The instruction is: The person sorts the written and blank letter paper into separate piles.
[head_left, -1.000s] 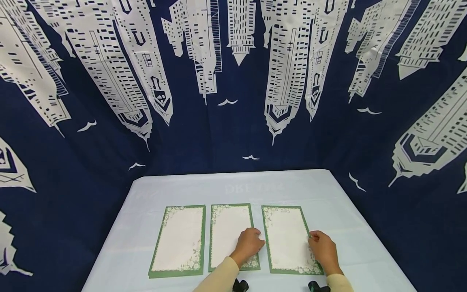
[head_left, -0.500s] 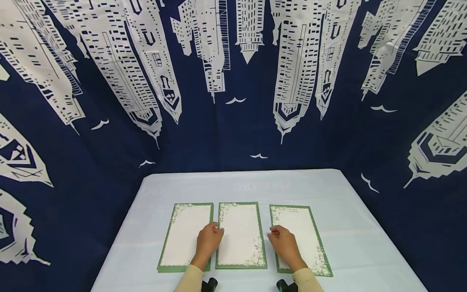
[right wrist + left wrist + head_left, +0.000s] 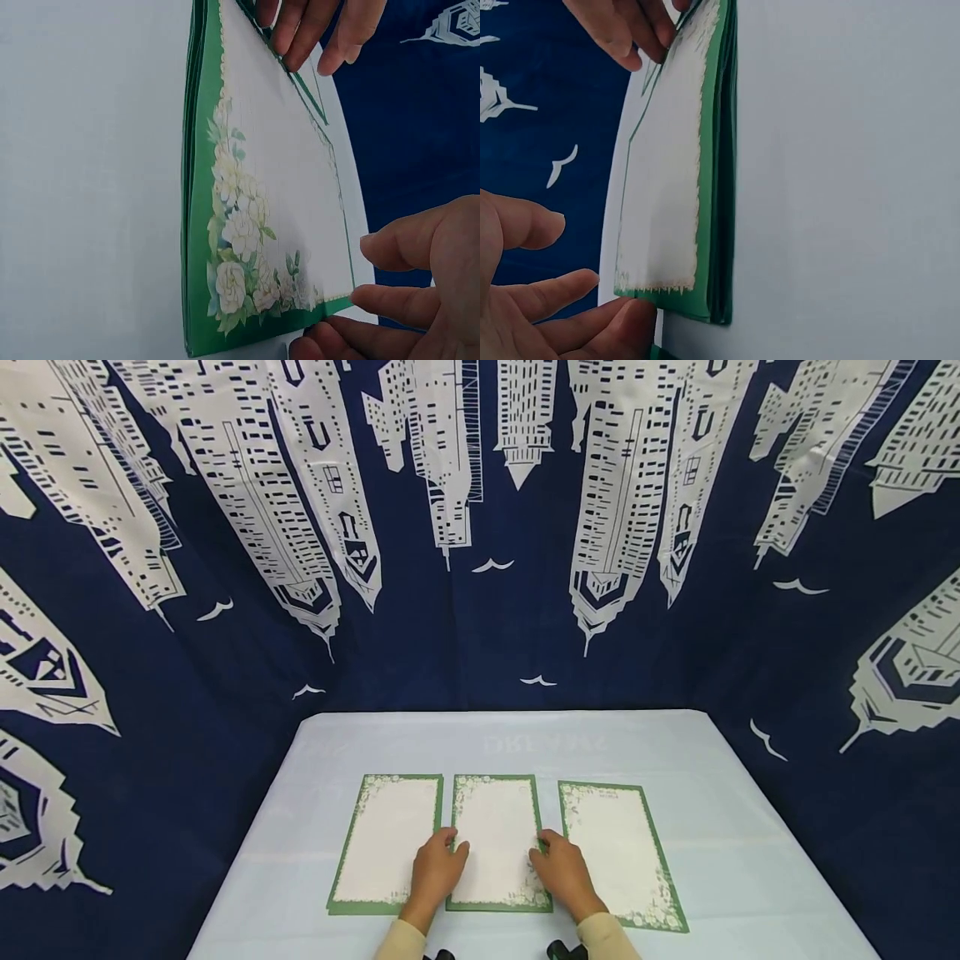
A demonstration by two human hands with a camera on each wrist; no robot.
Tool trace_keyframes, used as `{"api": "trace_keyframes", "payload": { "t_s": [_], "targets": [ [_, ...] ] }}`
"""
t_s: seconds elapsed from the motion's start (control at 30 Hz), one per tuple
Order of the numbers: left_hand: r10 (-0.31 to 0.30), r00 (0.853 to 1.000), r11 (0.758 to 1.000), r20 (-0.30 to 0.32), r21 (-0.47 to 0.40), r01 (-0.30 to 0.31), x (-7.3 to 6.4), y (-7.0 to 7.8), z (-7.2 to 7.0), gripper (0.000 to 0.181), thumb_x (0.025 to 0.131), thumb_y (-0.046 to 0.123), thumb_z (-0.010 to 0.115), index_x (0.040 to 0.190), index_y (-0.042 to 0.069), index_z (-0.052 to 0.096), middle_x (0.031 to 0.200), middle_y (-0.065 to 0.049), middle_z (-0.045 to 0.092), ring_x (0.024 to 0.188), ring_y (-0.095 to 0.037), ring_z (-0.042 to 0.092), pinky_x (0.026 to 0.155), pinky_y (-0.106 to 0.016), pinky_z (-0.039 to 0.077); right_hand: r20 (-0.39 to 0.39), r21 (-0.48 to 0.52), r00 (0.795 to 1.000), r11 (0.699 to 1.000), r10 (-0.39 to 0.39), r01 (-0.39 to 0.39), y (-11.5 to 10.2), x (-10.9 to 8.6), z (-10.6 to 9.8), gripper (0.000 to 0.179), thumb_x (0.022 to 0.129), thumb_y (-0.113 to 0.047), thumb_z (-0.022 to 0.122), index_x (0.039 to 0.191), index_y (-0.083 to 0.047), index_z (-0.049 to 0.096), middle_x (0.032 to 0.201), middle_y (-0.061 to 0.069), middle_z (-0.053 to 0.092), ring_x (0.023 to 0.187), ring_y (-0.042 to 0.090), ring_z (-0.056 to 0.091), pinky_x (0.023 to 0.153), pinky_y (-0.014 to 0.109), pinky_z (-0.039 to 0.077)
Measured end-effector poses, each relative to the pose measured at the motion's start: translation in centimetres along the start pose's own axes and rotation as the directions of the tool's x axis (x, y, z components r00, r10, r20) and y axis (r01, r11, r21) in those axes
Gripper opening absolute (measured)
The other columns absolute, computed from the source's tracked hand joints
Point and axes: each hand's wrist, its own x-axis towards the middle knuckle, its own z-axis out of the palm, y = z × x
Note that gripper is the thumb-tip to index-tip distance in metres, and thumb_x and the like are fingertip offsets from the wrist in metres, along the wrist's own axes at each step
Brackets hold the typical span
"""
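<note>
Left hand [image 3: 437, 870] at eight o'clock on the middle stack [image 3: 495, 835] of green-bordered sheets, thumb held apart from loosely bent fingers, fingertips against the long edge; touching only, nothing gripped. Right hand [image 3: 564, 872] opposite, at four o'clock, likewise with thumb and fingers apart and fingertips to the other long edge; again touching, nothing gripped. Behind both hands, toward six, pale yellow sleeves [image 3: 607, 935]; just inside the right one, a dark object [image 3: 567, 951], cut off by the frame.

Between the hands, middle stack lying flat, white on top, with printed flowers at eleven and five, and green layers visible along the near edge from both wrists. At nine o'clock, just beside it, left stack [image 3: 390, 835], with a second green layer peeking out along the near edge. At three, across a wider gap, right stack [image 3: 611, 843], set slightly nearer, partly behind the right hand.

Underneath, white table cover [image 3: 735, 877], with faint inverted lettering [image 3: 546, 743] toward twelve. Past twelve, deep blue backdrop [image 3: 457, 652], printed with upside-down white skyscrapers [image 3: 615, 502] and small birds [image 3: 538, 680].
</note>
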Motion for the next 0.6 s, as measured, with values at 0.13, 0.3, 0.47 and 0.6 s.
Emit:
{"api": "trace_keyframes", "payload": {
  "t_s": [0.13,0.3,0.47,0.6],
  "targets": [
    [0.015,0.999,0.998,-0.051,0.058,-0.012,-0.2,0.1,0.4,0.027,0.09,0.014,0.074,0.113,0.0,0.072,0.108,-0.022,0.072,0.099,-0.042,0.069,0.079,-0.054,0.055,0.001,-0.06,1.0,0.998,-0.007,0.007,-0.5,-0.3,0.0,0.041,0.091,-0.015,0.07,0.123,0.011,0.064,0.118,0.03,0.067,0.111,0.048,0.064,0.092,0.059,0.05],
    [0.05,0.988,0.999,-0.146,0.02,-0.048,-0.1,-0.1,1.0,0.024,0.085,-0.001,0.074,0.11,-0.001,0.073,0.104,-0.016,0.072,0.093,-0.035,0.07,0.072,-0.047,0.057,-0.082,-0.019,0.996,0.999,-0.036,0.035,-0.5,-0.2,0.2,0.038,0.09,-0.01,0.071,0.122,0.011,0.065,0.115,0.027,0.068,0.106,0.043,0.067,0.087,0.055,0.054],
    [-0.009,0.985,0.991,-0.171,-0.133,-0.014,0.3,-0.7,1.3,0.033,0.084,-0.01,0.068,0.117,-0.01,0.067,0.093,-0.008,0.067,0.08,-0.021,0.066,0.066,-0.035,0.055,-0.183,0.144,0.983,0.989,-0.003,0.03,0.6,0.4,0.3,0.036,0.091,-0.004,0.068,0.125,0.008,0.062,0.097,0.011,0.069,0.085,0.026,0.068,0.072,0.041,0.056],
    [-0.038,0.991,0.983,-0.129,-0.185,0.013,0.5,-1.1,1.0,0.033,0.084,-0.009,0.07,0.116,-0.013,0.067,0.078,-0.004,0.062,0.065,-0.015,0.055,0.063,-0.034,0.05,-0.17,0.222,0.983,0.975,0.065,-0.026,1.3,0.6,-0.1,0.036,0.09,-0.004,0.067,0.123,0.009,0.063,0.088,0.005,0.068,0.075,0.019,0.063,0.067,0.037,0.051]
  ]
}}
